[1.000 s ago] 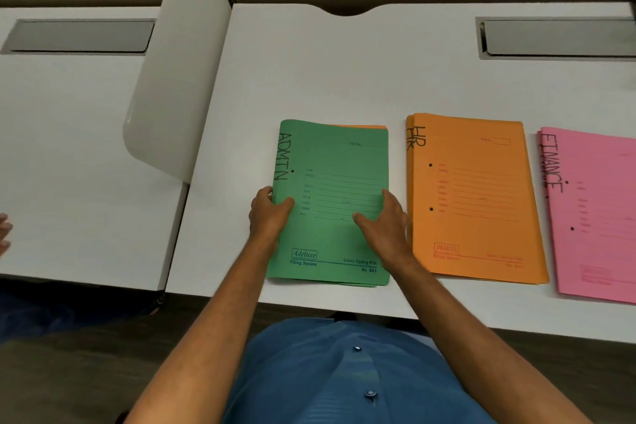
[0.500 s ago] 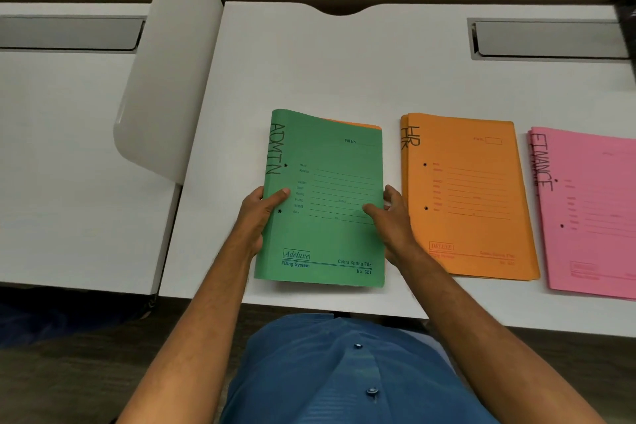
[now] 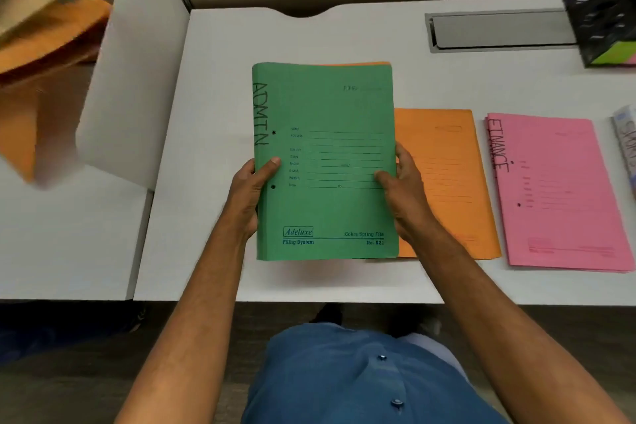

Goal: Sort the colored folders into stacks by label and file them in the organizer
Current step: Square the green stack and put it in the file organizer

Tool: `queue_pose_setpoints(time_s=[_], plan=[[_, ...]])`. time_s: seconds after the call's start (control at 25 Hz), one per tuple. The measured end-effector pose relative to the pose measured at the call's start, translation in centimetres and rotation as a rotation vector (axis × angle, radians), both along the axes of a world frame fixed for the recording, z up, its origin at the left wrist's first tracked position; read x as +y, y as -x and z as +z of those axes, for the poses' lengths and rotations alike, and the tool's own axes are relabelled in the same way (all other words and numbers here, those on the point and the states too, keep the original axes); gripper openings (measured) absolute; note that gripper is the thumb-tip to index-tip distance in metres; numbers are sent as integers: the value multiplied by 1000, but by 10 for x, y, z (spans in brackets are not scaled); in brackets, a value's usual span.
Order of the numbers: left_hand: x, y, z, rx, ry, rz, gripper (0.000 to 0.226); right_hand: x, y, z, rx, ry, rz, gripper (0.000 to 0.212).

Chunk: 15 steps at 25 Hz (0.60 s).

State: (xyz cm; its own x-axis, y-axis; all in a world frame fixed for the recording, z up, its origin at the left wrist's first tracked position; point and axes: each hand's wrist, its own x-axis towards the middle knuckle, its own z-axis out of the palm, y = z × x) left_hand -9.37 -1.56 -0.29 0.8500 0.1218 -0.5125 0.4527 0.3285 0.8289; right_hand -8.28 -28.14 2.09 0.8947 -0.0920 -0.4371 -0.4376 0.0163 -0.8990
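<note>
A green folder stack (image 3: 330,113) labelled ADMIN is lifted off the white desk (image 3: 220,86), with an orange edge showing at its top. My left hand (image 3: 249,193) grips its left side, thumb on the cover. My right hand (image 3: 404,189) grips its right side. To the right, an orange stack (image 3: 447,155) lies flat, its label hidden behind the green folders. A pink stack (image 3: 557,193) labelled FINANCE lies further right. A black mesh organizer (image 3: 605,10) stands at the back right with green and pink sheets at its base.
A white divider panel (image 3: 134,79) stands left of the desk. Blurred orange and tan folders (image 3: 41,45) show at the far left. A grey cable tray (image 3: 499,31) sits at the back right. Another labelled item (image 3: 628,148) pokes in at the right edge.
Both hands have raised the green ADMIN stack off the desk toward me; it now overlaps the orange stack's left edge. The view shifted, revealing the organizer.
</note>
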Motion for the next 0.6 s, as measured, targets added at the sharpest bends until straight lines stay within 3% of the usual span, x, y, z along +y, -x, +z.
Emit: queue_pose_setpoints(time_s=[0.24, 0.52, 0.6], plan=[[-142, 6, 43, -104, 96, -169, 49, -131, 8, 31, -172, 161, -77, 61], [-344, 18, 73, -225, 110, -234, 45, -297, 35, 45, -123, 524, -169, 74], [-397, 18, 83, -265, 123, -249, 40, -333, 42, 54, -116, 539, -144, 72]])
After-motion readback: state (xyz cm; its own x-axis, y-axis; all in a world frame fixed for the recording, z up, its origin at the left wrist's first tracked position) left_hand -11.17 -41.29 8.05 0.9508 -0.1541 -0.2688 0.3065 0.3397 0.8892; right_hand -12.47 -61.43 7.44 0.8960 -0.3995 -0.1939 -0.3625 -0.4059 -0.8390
